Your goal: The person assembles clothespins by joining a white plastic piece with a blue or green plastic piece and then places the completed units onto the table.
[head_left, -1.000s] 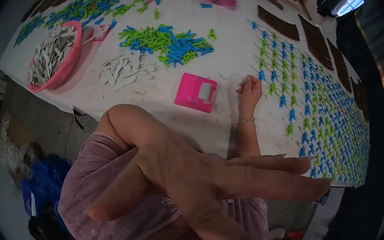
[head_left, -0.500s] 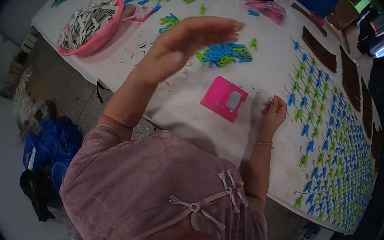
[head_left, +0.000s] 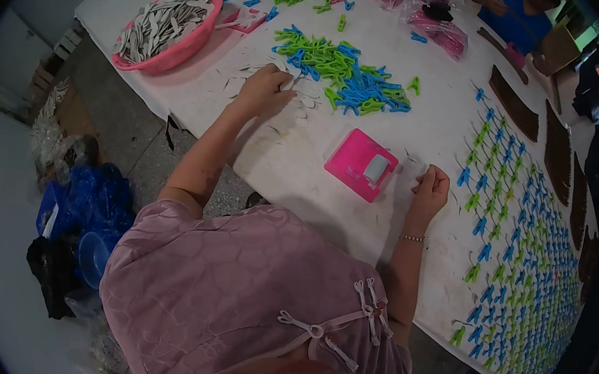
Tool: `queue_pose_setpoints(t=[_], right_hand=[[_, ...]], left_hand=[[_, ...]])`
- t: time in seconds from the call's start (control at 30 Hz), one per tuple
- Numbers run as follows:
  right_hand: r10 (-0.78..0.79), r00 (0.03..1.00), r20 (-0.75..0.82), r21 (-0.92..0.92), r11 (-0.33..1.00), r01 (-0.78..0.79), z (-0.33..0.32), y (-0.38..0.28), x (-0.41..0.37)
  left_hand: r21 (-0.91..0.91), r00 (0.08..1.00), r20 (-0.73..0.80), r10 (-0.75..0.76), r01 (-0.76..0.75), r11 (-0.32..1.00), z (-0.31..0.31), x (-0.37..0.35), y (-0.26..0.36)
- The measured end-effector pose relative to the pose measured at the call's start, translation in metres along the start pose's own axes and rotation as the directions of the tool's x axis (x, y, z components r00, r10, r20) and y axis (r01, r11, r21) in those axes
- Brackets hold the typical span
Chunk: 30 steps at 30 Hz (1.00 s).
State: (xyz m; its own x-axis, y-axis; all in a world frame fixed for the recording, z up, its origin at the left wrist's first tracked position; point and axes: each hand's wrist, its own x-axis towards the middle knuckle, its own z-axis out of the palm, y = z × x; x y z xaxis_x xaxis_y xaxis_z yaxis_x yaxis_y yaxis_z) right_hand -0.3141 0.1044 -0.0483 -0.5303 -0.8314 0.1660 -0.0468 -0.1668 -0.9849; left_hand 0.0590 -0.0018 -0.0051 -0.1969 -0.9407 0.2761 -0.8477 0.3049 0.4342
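My left hand [head_left: 264, 91] is down on the white tabletop, fingers bent together at the scattered thin pale pieces [head_left: 305, 104]; whatever it pinches is too small to make out. Just beyond it lies a pile of green and blue clips [head_left: 342, 70]. A pink block with a grey-white insert [head_left: 362, 166] lies between my two hands. To its right, my right hand [head_left: 430, 191] is closed, thumb against fingers, near the table surface, and its contents cannot be made out. Rows of blue and green clips with thin dark strands [head_left: 523, 235] cover the right side.
A pink basin [head_left: 202, 32] full of pale strips stands at the upper left, beside a small pink tray [head_left: 246, 20]. Brown hair-like strips [head_left: 558, 154] lie along the far right edge. Another person in blue [head_left: 517, 23] is across the table.
My left hand has come down from above the clips to the pale pieces on the table. The view has shifted slightly, and the other person's head and hand now show.
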Motion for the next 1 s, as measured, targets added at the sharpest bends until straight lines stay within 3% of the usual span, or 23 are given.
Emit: queue_pose_setpoints(t=[0.13,0.2,0.23,0.27,0.3,0.33,0.37,0.4,0.43,0.5,0.53,0.6,0.63,0.7,0.77,0.83,1.0], right_hand=[[-0.001,1.0,0.025,-0.029,1.0,0.001,0.0,0.001,0.001],[-0.038,0.998,0.044,-0.136,0.99,0.043,0.002,-0.003,0.0],[-0.065,0.995,0.07,-0.234,0.969,0.079,0.003,-0.005,0.0],[-0.075,0.995,0.064,-0.246,0.965,0.088,0.006,-0.011,-0.003],[-0.204,0.972,0.118,-0.318,0.919,0.232,0.01,-0.019,-0.007],[-0.321,0.93,0.181,-0.382,0.848,0.367,0.015,-0.027,-0.011],[-0.325,0.929,0.175,-0.397,0.84,0.369,0.021,-0.038,-0.015],[-0.353,0.897,0.266,-0.334,0.839,0.429,0.029,-0.052,-0.019],[-0.378,0.857,0.351,-0.266,0.837,0.478,0.037,-0.065,-0.023],[-0.34,0.852,0.398,-0.216,0.868,0.447,0.053,-0.092,-0.034],[-0.309,0.835,0.455,-0.146,0.899,0.413,0.056,-0.098,-0.036],[-0.247,0.817,0.521,-0.182,0.903,0.39,0.053,-0.098,-0.03],[-0.187,0.786,0.589,-0.204,0.907,0.368,0.051,-0.097,-0.027],[-0.148,0.808,0.571,-0.225,0.918,0.327,0.046,-0.09,-0.022],[-0.106,0.823,0.559,-0.242,0.928,0.284,0.041,-0.082,-0.019],[-0.269,0.78,0.564,-0.307,0.809,0.501,0.039,-0.076,-0.018],[-0.392,0.734,0.555,-0.276,0.745,0.607,0.045,-0.063,-0.027]], left_hand=[[-0.108,0.999,-0.032,0.006,-0.01,0.994,-0.001,0.004,-0.019],[-0.214,0.965,-0.261,-0.002,-0.055,0.975,-0.002,0.006,-0.02],[-0.226,0.965,-0.263,0.005,-0.066,0.972,-0.001,0.008,-0.019],[-0.439,0.99,-0.123,-0.073,0.012,0.899,-0.009,0.007,-0.007],[-0.617,0.993,0.034,-0.116,0.112,0.779,-0.016,0.005,0.005],[-0.631,0.994,0.035,-0.107,0.105,0.769,-0.02,0.003,0.019],[-0.682,0.997,0.073,-0.009,0.056,0.729,-0.023,0.0,0.036],[-0.731,0.99,0.106,0.093,0.015,0.682,-0.024,-0.002,0.05],[-0.741,0.988,0.114,0.106,0.013,0.671,-0.024,-0.003,0.062],[-0.722,0.939,0.136,0.316,-0.125,0.681,-0.021,-0.004,0.083],[-0.732,0.935,0.141,0.325,-0.123,0.67,-0.019,-0.003,0.093],[-0.677,0.864,0.018,0.503,-0.359,0.642,-0.014,0.0,0.11],[-0.687,0.863,0.017,0.505,-0.357,0.633,-0.009,0.0,0.116],[-0.63,0.829,-0.12,0.547,-0.489,0.603,0.0,0.001,0.125],[-0.652,0.844,-0.128,0.521,-0.468,0.597,0.007,-0.001,0.133],[-0.669,0.861,-0.13,0.492,-0.442,0.598,0.014,-0.002,0.136],[-0.652,0.834,-0.151,0.531,-0.487,0.581,0.018,-0.005,0.134]])
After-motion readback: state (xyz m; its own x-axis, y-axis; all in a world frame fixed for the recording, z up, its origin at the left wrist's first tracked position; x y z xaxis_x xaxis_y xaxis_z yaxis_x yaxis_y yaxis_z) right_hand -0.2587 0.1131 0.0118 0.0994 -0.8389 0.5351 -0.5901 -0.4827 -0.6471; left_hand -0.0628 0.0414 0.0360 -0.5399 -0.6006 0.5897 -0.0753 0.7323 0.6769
